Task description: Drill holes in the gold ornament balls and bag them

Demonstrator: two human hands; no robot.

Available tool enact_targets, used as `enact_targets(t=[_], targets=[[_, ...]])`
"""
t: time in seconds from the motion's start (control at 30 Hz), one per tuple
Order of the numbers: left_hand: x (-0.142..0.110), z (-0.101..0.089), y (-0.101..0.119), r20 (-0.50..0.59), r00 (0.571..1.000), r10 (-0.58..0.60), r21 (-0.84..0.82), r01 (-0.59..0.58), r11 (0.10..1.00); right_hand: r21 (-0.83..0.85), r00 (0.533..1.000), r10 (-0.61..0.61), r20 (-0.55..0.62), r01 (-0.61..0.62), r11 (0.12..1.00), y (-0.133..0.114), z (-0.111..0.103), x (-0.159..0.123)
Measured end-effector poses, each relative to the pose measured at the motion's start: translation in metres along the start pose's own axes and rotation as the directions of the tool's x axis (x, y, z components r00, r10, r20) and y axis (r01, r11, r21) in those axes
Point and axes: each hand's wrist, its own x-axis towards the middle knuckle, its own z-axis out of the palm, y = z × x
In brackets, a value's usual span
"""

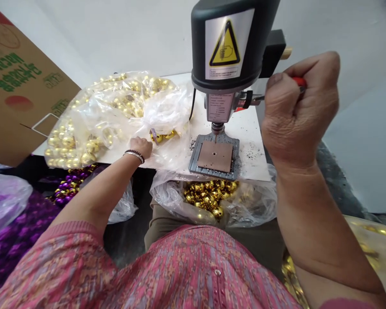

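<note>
My right hand (304,107) is closed around the red-tipped feed handle (299,82) on the right side of a small black drill press (227,47). My left hand (141,147) is curled at the opening of a clear plastic bag (116,124) of shiny gold balls. Several gold balls (162,136) lie just beyond its knuckles; what its fingers hold, if anything, is hidden. Beneath the drill bit (215,138), a square brown board (215,156) with a small dark hole rests on the grey drill base (194,165). No ball sits on that board.
Across my lap, another plastic bag (251,201) holds gold balls (209,195). A cardboard box (22,90) stands at the left, above purple balls (22,240). Dark shavings (249,150) litter the white tabletop (255,165). More bagged gold balls (369,249) are at lower right.
</note>
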Motion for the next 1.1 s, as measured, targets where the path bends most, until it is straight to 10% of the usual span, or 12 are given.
enact_targets(t=[0.13, 0.3, 0.43, 0.57, 0.8, 1.1], targets=[[-0.013, -0.009, 0.019, -0.056, 0.998, 0.028, -0.352, -0.046, 0.935, -0.025, 0.999, 0.036, 0.022, -0.035, 0.999, -0.003, -0.003, -0.003], [-0.032, 0.011, 0.047, 0.058, 0.949, 0.310, -0.981, -0.002, 0.192, -0.041, 0.995, 0.094, 0.027, -0.093, 0.995, -0.004, -0.007, -0.005], [-0.036, 0.038, 0.062, 0.099, 0.893, 0.438, -0.987, 0.143, -0.069, -0.066, 0.989, 0.135, 0.065, -0.131, 0.989, -0.007, -0.009, -0.004], [-0.031, 0.053, 0.073, 0.135, 0.901, 0.412, -0.984, 0.170, -0.051, -0.081, 0.987, 0.143, 0.078, -0.137, 0.987, -0.010, -0.010, -0.006], [-0.024, 0.043, 0.105, 0.004, 0.952, 0.306, -0.924, -0.114, 0.366, -0.078, 0.977, 0.203, 0.059, -0.198, 0.977, -0.023, -0.004, 0.011], [-0.007, 0.045, 0.135, -0.082, 0.946, 0.313, -0.861, -0.226, 0.456, -0.326, 0.899, 0.428, 0.098, -0.377, 0.867, -0.018, 0.017, 0.079]])
